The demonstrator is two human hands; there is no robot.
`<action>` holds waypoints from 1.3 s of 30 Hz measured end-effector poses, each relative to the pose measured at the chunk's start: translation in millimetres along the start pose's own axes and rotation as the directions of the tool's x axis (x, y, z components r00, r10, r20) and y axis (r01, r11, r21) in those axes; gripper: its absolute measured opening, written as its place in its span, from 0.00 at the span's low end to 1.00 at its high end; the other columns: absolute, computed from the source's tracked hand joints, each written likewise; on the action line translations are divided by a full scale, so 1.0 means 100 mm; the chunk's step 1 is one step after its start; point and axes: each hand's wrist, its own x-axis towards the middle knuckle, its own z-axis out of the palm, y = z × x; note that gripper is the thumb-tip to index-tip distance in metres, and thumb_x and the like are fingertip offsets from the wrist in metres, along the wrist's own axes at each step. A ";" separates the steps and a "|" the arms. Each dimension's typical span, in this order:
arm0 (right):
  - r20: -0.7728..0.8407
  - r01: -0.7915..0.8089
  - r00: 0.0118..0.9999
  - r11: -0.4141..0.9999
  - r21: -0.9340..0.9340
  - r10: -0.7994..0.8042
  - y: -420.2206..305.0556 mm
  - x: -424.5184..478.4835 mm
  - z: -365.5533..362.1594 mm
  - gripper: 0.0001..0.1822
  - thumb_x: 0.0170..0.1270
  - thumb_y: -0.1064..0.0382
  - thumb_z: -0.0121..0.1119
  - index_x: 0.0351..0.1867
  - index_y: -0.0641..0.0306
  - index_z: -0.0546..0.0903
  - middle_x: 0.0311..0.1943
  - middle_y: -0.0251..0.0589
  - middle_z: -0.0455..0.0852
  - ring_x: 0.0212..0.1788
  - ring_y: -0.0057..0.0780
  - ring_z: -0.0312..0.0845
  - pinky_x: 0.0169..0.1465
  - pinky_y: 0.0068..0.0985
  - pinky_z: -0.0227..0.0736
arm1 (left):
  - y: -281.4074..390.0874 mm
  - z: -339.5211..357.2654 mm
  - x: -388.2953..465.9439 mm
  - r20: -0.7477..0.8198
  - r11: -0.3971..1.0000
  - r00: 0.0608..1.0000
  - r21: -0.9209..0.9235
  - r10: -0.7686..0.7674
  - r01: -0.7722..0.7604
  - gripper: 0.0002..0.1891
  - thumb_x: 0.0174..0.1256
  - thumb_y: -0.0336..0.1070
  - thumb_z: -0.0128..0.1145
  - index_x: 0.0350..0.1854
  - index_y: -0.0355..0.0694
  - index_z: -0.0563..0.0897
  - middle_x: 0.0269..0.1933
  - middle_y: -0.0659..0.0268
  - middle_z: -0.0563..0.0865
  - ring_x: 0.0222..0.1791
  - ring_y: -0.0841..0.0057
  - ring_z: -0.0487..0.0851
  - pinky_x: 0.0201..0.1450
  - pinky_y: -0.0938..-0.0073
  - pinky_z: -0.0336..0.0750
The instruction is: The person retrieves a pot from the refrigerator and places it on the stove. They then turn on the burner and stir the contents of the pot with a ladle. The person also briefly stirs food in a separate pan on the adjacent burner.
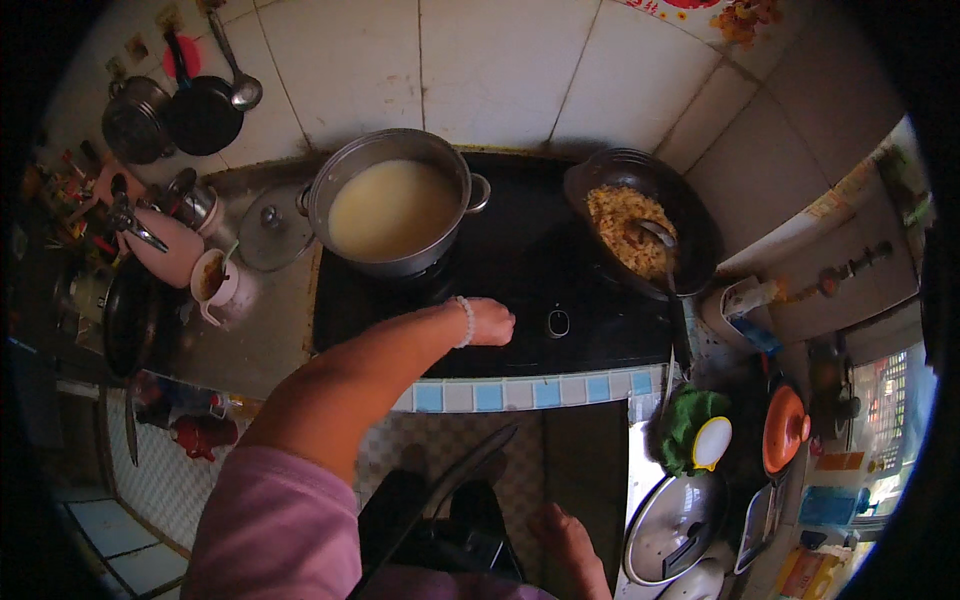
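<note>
My left hand [491,322], with a pale bead bracelet [466,322] at the wrist, reaches over the black gas cooktop [517,247]. Its fingers are curled down near the front edge, and what lies under them is hidden. To its right sits a control knob [558,322]. Behind the hand, a two-handled metal pot [388,266] holds a pale, cloudy liquid [394,210]. On the right burner a dark wok [701,225] contains fried rice [626,225], with a metal spatula [661,234] resting in it. My right hand [566,536] hangs low before the counter; its fingers are blurred and nothing shows in them.
A glass lid [274,229] lies left of the pot, beside a pink cup [214,285] of brown sauce. Pans [202,116] hang on the tiled wall. At right are a green cloth [686,424], a wok lid [671,532] and an orange lid [784,431].
</note>
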 end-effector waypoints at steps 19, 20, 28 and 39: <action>-0.019 0.137 0.990 0.991 0.006 -0.137 -0.16 0.26 -0.13 0.16 0.51 0.54 0.61 0.37 0.58 0.72 0.29 0.47 0.81 0.34 0.47 0.78 0.34 0.38 0.73 | 0.40 0.05 0.43 0.063 0.522 0.556 -0.270 -0.829 0.809 0.08 0.49 0.24 0.52 0.30 0.35 0.83 0.35 0.51 0.83 0.38 0.61 0.83 0.38 0.68 0.79; -0.018 0.142 0.990 0.990 0.005 -0.142 -0.17 0.26 -0.13 0.16 0.51 0.54 0.61 0.37 0.58 0.72 0.29 0.47 0.81 0.34 0.47 0.78 0.34 0.38 0.73 | 0.40 0.07 0.43 0.059 0.519 0.549 -0.256 -0.833 0.815 0.08 0.49 0.24 0.52 0.30 0.35 0.83 0.35 0.51 0.83 0.38 0.61 0.83 0.38 0.69 0.79; 0.008 0.152 0.988 0.988 -0.038 -0.152 -0.21 0.19 -0.14 0.15 0.51 0.55 0.60 0.36 0.58 0.72 0.30 0.47 0.81 0.34 0.47 0.77 0.34 0.39 0.73 | 0.43 -0.01 0.40 0.052 0.433 0.486 -0.378 -0.873 0.818 0.08 0.50 0.24 0.52 0.30 0.34 0.83 0.35 0.50 0.82 0.37 0.60 0.83 0.37 0.69 0.80; 0.016 0.152 0.988 0.988 -0.001 -0.152 -0.17 0.13 -0.15 0.16 0.52 0.54 0.60 0.38 0.59 0.73 0.31 0.47 0.81 0.36 0.46 0.77 0.37 0.38 0.73 | 0.49 0.01 0.38 -0.011 0.496 0.504 -0.198 -0.864 0.845 0.08 0.49 0.23 0.53 0.31 0.34 0.83 0.37 0.50 0.82 0.37 0.61 0.83 0.37 0.70 0.80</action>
